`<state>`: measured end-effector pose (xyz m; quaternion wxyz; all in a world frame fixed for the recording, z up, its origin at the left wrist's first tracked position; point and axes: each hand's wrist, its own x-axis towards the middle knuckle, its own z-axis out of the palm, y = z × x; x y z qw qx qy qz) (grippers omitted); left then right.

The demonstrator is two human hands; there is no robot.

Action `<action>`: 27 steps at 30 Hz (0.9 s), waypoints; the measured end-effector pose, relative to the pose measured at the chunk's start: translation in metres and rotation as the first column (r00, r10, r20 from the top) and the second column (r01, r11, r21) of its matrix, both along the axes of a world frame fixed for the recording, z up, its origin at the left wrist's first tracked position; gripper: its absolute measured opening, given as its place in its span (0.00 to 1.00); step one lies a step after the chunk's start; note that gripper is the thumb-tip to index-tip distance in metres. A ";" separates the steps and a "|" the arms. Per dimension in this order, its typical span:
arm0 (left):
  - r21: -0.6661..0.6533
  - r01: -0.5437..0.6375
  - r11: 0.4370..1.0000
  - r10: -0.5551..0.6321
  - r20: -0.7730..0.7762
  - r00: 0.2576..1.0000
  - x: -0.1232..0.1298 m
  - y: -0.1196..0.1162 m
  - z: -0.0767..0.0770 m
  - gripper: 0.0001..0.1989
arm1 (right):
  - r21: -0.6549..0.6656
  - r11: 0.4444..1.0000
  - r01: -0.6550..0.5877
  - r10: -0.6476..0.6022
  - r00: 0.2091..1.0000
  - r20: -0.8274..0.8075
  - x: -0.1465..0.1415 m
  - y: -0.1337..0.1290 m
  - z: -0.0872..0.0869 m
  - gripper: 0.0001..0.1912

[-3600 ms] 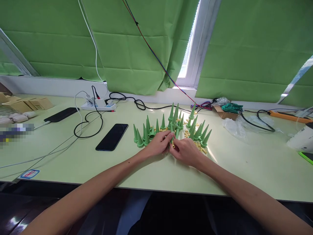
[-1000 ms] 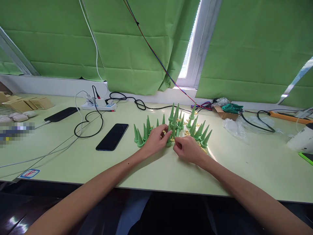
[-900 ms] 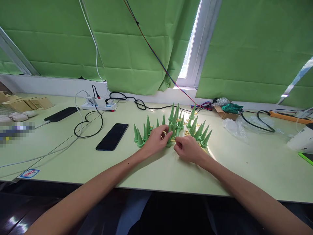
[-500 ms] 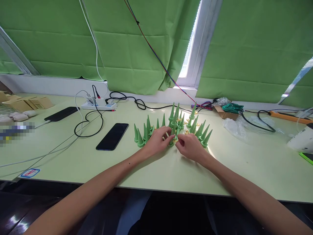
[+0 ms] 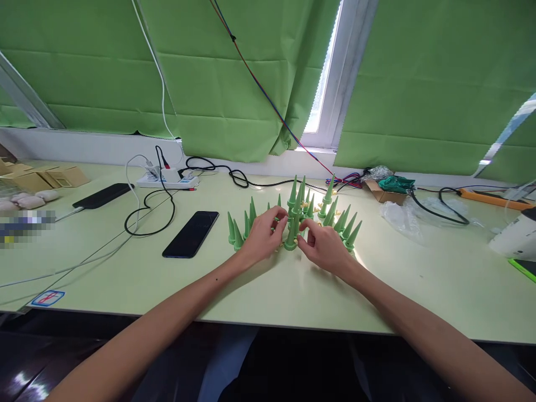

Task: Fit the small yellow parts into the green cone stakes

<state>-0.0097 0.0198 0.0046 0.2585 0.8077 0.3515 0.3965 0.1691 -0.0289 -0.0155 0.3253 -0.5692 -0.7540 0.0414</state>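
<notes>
Several green pointed watering spikes (image 5: 328,201), with small yellow parts among them, stand upright in a cluster on the table. One green spike (image 5: 292,239) stands at the front between my hands, a small yellow piece at its lower right side. My left hand (image 5: 263,231) is just left of this spike, fingers curved and apart, holding nothing I can see. To its right is my right hand (image 5: 323,244), with the bent index finger and thumb apart and their tips close beside the spike. Whether those tips touch the yellow piece is unclear. My hands partly hide spikes behind them.
A dark phone (image 5: 191,234) lies left of the spikes, and a black slab-like device (image 5: 103,196) farther left. A power strip (image 5: 167,180) with loose cables sits at the back. Clear plastic wrap (image 5: 400,218) and a small cardboard box (image 5: 383,192) are on the right.
My left hand has drawn back left from the front spike. My right index finger and thumb have parted from a closer pinch. More of the front spike shows.
</notes>
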 end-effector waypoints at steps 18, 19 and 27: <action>0.077 0.056 0.995 -0.021 -0.391 0.920 -0.011 0.008 -0.017 0.15 | -0.078 0.997 0.016 -0.004 0.989 0.151 0.000 -0.001 0.000 0.06; 0.069 0.055 0.996 -0.024 -0.389 0.921 -0.012 0.009 -0.020 0.16 | -0.082 0.996 0.019 -0.006 0.987 0.158 0.000 -0.002 0.000 0.06; 0.074 0.045 0.996 -0.019 -0.325 0.945 -0.014 0.018 -0.033 0.17 | -0.107 0.994 0.030 -0.009 0.980 0.197 0.000 -0.001 -0.001 0.06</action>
